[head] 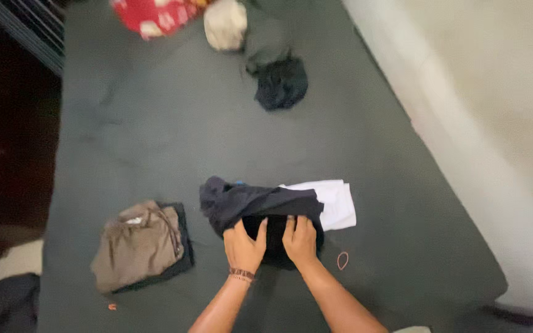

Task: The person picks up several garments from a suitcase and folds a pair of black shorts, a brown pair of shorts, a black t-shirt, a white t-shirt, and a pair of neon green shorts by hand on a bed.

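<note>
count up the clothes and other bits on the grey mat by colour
black or dark: 3, one under both hands, one at the far end, one beneath the tan
white: 1
tan: 1
cream: 1
red patterned: 1
orange band: 1
total: 8

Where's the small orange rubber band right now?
In the head view, the small orange rubber band lies on the dark green mat, just right of the right hand.

Low in the middle of the frame, both hands, left (243,245) and right (300,240), rest side by side on a garment (248,203) on the mat (155,123), with a folded cloth (335,203) just to its right and a band (342,260) lower right. A folded stack (140,243) lies to the left, a bundle (280,83) at upper centre, and two more bundles (224,23) at the top edge.
</note>
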